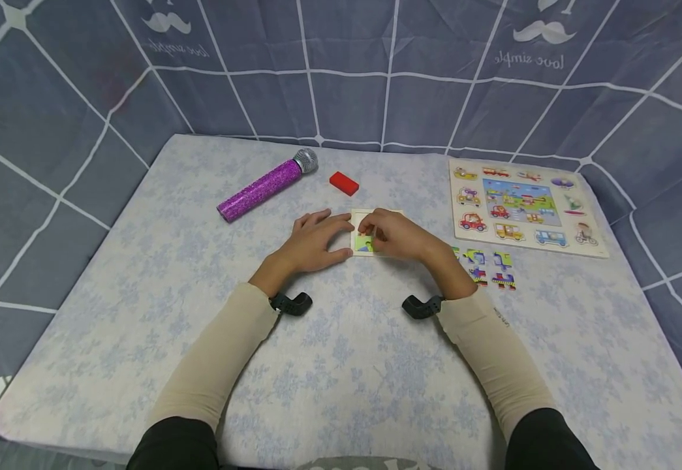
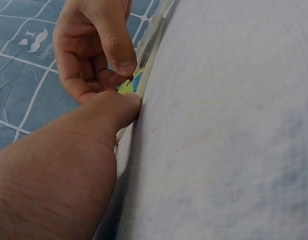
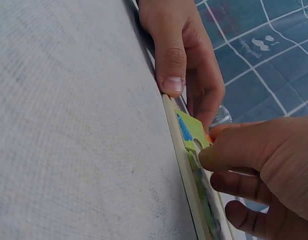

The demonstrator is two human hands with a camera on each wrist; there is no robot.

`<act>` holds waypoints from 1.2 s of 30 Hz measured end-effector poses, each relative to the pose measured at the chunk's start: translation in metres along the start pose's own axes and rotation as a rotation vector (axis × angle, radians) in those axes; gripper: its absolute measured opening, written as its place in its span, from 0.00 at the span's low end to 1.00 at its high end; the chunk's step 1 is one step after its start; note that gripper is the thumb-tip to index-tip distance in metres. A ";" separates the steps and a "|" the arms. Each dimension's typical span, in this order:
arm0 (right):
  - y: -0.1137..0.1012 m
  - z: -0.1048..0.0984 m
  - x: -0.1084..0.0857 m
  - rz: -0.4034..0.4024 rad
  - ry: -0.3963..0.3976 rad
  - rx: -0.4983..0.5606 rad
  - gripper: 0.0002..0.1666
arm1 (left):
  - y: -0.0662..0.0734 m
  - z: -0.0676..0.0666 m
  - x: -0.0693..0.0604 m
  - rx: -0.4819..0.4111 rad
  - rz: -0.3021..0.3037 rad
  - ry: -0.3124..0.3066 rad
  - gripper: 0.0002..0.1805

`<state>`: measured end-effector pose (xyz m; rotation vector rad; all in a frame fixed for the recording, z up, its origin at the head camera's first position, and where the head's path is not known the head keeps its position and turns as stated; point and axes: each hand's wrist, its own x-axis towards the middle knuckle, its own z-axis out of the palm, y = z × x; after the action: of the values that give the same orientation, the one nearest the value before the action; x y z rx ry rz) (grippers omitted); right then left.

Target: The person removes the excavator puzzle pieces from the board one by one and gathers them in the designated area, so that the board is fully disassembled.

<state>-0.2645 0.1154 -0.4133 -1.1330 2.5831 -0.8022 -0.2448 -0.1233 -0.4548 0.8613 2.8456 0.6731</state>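
Note:
A small puzzle tray [image 1: 359,214] with a pale wooden rim lies flat on the table between both hands. My left hand [image 1: 317,243] touches its left edge, fingers spread, and the thumb rests at the near corner. Over the tray, my right hand [image 1: 396,235] pinches a yellow-green puzzle piece [image 3: 193,129] with a blue patch between thumb and forefinger. That piece sits slightly tilted at the tray's left end. Several loose puzzle pieces [image 1: 503,281] lie right of the tray, partly hidden by the right forearm.
A purple glittery microphone [image 1: 264,189] lies at the back left. Beside it is a red block [image 1: 344,183], behind the tray. A larger wooden vehicle puzzle board [image 1: 517,243] lies at the back right. Grey-blue curtain [image 1: 352,104] hangs behind the table.

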 end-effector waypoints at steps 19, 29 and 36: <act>0.002 -0.003 -0.003 -0.051 0.132 0.019 0.16 | 0.003 -0.004 -0.001 -0.009 0.004 0.000 0.30; -0.001 -0.037 -0.062 -0.058 0.231 0.025 0.15 | 0.003 -0.003 -0.001 -0.004 0.004 -0.001 0.30; 0.018 -0.032 -0.141 0.009 0.200 -0.019 0.13 | 0.001 -0.002 0.000 0.005 0.003 -0.004 0.30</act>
<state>-0.1917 0.2405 -0.4007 -1.0964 2.7603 -0.9346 -0.2444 -0.1238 -0.4527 0.8672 2.8440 0.6647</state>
